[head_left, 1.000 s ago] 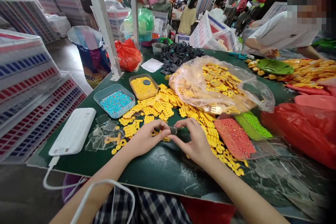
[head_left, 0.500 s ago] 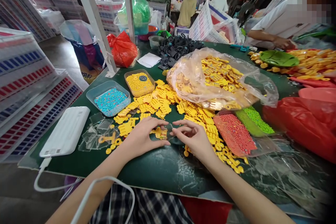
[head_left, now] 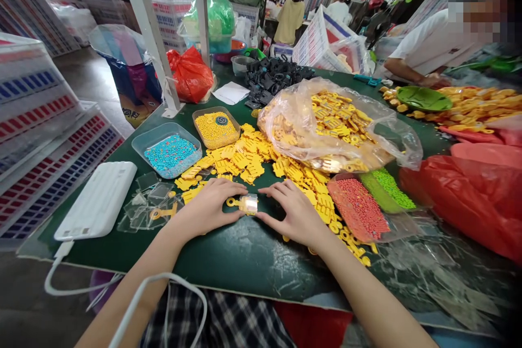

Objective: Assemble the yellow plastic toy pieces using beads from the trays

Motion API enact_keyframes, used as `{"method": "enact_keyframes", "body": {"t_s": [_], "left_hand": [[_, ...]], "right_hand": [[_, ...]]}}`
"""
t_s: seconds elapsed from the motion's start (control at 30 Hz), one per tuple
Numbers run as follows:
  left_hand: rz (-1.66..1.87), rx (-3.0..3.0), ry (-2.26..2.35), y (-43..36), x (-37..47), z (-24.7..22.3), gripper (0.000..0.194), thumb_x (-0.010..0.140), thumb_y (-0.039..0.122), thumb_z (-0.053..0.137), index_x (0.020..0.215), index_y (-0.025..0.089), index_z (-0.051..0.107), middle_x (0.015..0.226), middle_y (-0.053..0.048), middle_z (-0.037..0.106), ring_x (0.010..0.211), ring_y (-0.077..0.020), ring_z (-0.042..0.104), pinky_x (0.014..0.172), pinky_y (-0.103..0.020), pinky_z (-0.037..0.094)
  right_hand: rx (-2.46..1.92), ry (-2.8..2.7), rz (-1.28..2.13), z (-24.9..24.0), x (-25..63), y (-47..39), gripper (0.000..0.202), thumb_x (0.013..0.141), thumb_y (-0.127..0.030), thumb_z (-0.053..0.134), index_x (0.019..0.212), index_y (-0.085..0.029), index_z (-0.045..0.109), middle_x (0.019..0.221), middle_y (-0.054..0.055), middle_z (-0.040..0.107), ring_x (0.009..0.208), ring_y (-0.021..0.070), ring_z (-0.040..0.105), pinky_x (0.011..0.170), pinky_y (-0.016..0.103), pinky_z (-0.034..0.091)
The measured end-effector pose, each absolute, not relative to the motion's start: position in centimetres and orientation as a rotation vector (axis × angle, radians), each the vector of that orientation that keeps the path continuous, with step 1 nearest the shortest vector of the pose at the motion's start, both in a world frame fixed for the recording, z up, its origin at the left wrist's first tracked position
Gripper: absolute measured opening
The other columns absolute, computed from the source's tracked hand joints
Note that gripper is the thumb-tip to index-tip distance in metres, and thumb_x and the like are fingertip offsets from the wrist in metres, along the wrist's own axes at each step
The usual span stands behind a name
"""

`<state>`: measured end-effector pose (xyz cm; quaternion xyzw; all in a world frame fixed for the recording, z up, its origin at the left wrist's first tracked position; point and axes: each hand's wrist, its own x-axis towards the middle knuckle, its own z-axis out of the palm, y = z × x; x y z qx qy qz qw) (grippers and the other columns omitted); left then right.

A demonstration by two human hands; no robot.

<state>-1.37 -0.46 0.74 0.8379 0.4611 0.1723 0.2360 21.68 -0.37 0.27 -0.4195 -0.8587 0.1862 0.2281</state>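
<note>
A small yellow plastic piece [head_left: 248,204] with a ring at one end lies low over the table, a shiny clear cover on its flat part. My left hand [head_left: 212,204] has it between thumb and fingertips, from the left side. My right hand [head_left: 291,212] is just right of the piece, thumb and fingers spread apart, with nothing visible between them. The right thumb tip is close to the piece's edge; whether it touches, I cannot tell. Loose yellow pieces [head_left: 240,160] are heaped beyond both hands. Clear plastic covers [head_left: 149,204] lie to the left.
Trays of blue beads [head_left: 170,155], yellow beads [head_left: 216,129], red beads [head_left: 361,209] and green beads [head_left: 389,187] surround the heap. A clear bag [head_left: 293,136] holds more yellow pieces. A white power bank [head_left: 98,201] with a cable sits left. A co-worker [head_left: 424,54] is at far right.
My right hand has gone from a pinch at a clear cover to spread fingers. The cover now lies flat on the yellow piece. The view has shifted slightly.
</note>
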Motion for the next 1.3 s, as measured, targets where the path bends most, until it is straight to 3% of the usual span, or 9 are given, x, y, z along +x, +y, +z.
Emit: {"method": "enact_keyframes", "body": {"t_s": [0.47, 1.1, 1.3], "left_hand": [[0.378, 2.312, 1.218, -0.4, -1.2, 0.5, 0.034, 0.089, 0.031, 0.061, 0.121, 0.02, 0.063, 0.126, -0.009, 0.062, 0.12, -0.0279, 0.05, 0.106, -0.047, 0.031], [0.415, 2.281, 1.184, -0.5, -1.3, 0.8, 0.031, 0.089, 0.032, 0.062, 0.118, 0.02, 0.062, 0.123, -0.008, 0.063, 0.118, -0.0276, 0.05, 0.105, -0.048, 0.033], [0.56, 2.215, 1.144, -0.5, -1.3, 0.8, 0.037, 0.089, 0.034, 0.061, 0.124, 0.022, 0.058, 0.127, -0.008, 0.061, 0.122, -0.0262, 0.049, 0.108, -0.046, 0.033]], "right_hand": [[-1.071, -2.504, 0.35, -0.6, 21.8, 0.0, 0.029, 0.088, -0.04, 0.062, 0.107, -0.019, 0.065, 0.096, 0.007, 0.064, 0.09, 0.0226, 0.054, 0.08, 0.038, 0.047], [-1.063, -2.477, 0.389, -0.7, 21.5, -0.4, 0.033, 0.088, -0.042, 0.061, 0.11, -0.017, 0.062, 0.1, 0.009, 0.064, 0.092, 0.0243, 0.053, 0.083, 0.042, 0.048], [-1.008, -2.375, 0.351, -0.6, 21.4, -0.5, 0.027, 0.089, -0.04, 0.061, 0.104, -0.018, 0.061, 0.096, 0.007, 0.066, 0.089, 0.0227, 0.055, 0.079, 0.04, 0.047]]}}
